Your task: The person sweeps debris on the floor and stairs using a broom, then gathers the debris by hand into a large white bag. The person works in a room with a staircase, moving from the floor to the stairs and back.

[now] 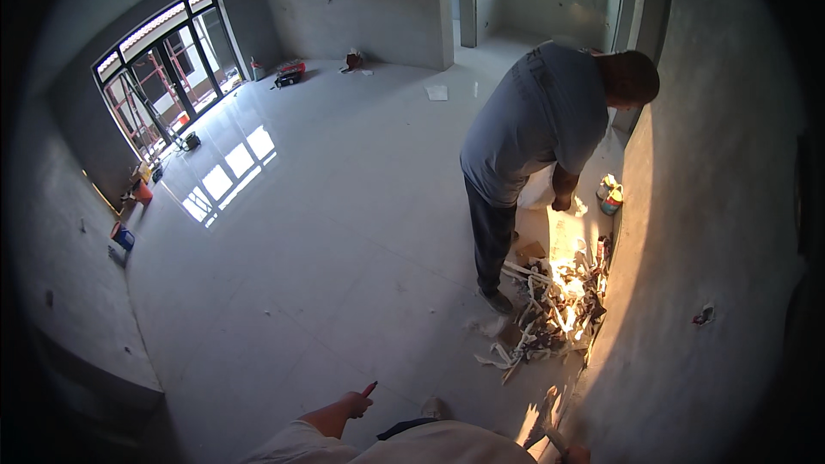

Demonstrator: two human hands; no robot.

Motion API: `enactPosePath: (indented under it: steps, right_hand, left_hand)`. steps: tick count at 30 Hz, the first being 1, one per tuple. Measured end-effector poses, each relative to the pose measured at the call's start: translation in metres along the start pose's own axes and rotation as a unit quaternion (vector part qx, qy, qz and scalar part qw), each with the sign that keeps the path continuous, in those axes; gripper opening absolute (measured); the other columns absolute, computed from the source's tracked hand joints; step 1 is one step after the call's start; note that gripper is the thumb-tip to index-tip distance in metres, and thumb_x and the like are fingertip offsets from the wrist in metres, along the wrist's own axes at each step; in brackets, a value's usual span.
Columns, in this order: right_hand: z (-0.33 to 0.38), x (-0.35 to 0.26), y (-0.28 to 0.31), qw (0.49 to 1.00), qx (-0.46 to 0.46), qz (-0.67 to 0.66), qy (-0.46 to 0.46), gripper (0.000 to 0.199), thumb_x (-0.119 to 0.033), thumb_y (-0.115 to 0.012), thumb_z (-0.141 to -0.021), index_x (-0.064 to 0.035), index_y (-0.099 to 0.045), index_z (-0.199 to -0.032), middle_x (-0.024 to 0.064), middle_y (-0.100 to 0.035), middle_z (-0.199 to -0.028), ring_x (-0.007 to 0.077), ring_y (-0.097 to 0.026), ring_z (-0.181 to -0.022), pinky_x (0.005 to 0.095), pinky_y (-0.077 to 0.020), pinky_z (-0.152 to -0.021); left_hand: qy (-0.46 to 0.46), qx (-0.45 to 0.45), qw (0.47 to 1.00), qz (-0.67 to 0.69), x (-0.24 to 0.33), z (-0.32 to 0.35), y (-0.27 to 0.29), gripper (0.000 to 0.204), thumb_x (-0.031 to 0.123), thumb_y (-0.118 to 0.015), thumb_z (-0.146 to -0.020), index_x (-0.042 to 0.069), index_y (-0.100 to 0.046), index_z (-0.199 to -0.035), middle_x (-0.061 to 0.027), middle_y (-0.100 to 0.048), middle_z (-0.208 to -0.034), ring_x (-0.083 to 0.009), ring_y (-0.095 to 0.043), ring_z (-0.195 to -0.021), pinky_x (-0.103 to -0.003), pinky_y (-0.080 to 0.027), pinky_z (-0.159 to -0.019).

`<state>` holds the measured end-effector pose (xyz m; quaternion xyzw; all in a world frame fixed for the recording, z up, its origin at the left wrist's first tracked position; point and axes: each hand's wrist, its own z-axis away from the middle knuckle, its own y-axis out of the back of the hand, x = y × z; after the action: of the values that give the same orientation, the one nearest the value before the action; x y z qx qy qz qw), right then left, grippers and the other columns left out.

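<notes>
My left hand [353, 405] is closed around a short red object with a dark tip [369, 389], too small to name surely. It is held out over the pale floor. At the bottom right edge, my right hand [577, 455] is partly cut off by the frame. It grips a tool with a pale handle [556, 440], whose head is hard to make out in the glare beside the wall. Ahead of that hand, a heap of debris [554, 314], with torn scraps and thin strips, lies sunlit against the right wall.
A person [537, 129] in a grey shirt bends beside the heap, holding a white sack [538, 187]. Cans [611, 198] stand by the right wall. Glazed doors [176, 69] are at far left, with buckets [123, 235] along that wall. A red-and-black item [290, 74] lies farther back.
</notes>
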<state>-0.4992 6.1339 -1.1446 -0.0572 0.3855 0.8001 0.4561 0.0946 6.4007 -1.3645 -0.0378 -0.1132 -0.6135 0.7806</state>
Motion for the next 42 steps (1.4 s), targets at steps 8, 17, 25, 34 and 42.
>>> enactPosePath:
  steps: [8,17,25,34,42]
  right_hand:
    - [0.006,0.046,0.030,0.996,-0.065,0.039,0.051,0.017,-0.019,-0.059,-0.088,-0.0052,-0.064,-0.081,0.0056,-0.057,-0.060,0.0171,-0.053,-0.048,0.0333,-0.0421,-0.043]
    - [-0.035,0.115,0.062,0.984,-0.130,0.107,0.050,0.024,-0.030,-0.062,-0.088,-0.0073,-0.068,-0.089,0.0112,-0.064,-0.069,0.0213,-0.062,-0.061,0.0392,-0.0477,-0.054]
    - [-0.046,0.139,0.068,0.962,-0.157,0.181,0.130,0.029,-0.036,-0.063,-0.088,-0.0090,-0.070,-0.095,0.0152,-0.069,-0.077,0.0243,-0.066,-0.070,0.0429,-0.0505,-0.063]
    - [-0.163,0.241,0.043,0.695,-0.077,0.562,0.442,0.019,-0.027,-0.065,-0.082,-0.0109,-0.075,-0.084,0.0111,-0.072,-0.080,0.0258,-0.070,-0.071,0.0423,-0.0554,-0.066]
    - [-0.118,0.201,0.063,0.883,0.044,-0.404,-0.235,0.015,-0.017,-0.059,-0.086,-0.0064,-0.054,-0.076,0.0055,-0.048,-0.056,0.0160,-0.044,-0.039,0.0309,-0.0330,-0.034]
  left_hand:
    - [-0.052,0.004,0.998,-0.035,0.014,0.018,-0.045,0.038,0.043,-0.061,-0.090,0.008,-0.055,-0.104,-0.0053,-0.058,-0.077,-0.0234,-0.060,-0.072,-0.039,-0.048,-0.060]
    - [-0.124,0.056,0.986,-0.098,0.022,0.054,-0.138,0.037,0.041,-0.062,-0.088,0.004,-0.062,-0.086,-0.0046,-0.059,-0.066,-0.0202,-0.059,-0.056,-0.036,-0.046,-0.051]
    - [-0.117,0.093,0.984,-0.095,-0.019,0.041,-0.170,0.040,0.044,-0.064,-0.086,0.005,-0.063,-0.077,-0.0048,-0.059,-0.060,-0.0202,-0.058,-0.049,-0.036,-0.047,-0.047]
    - [-0.127,0.079,0.988,-0.039,-0.035,0.082,-0.154,0.037,0.044,-0.061,-0.088,0.008,-0.059,-0.082,-0.0043,-0.055,-0.064,-0.0207,-0.057,-0.053,-0.037,-0.046,-0.048]
    - [-0.119,0.117,0.935,-0.314,-0.047,0.144,-0.106,0.031,0.034,-0.061,-0.083,0.008,-0.056,-0.100,-0.0105,-0.059,-0.084,-0.0276,-0.057,-0.072,-0.045,-0.048,-0.060]
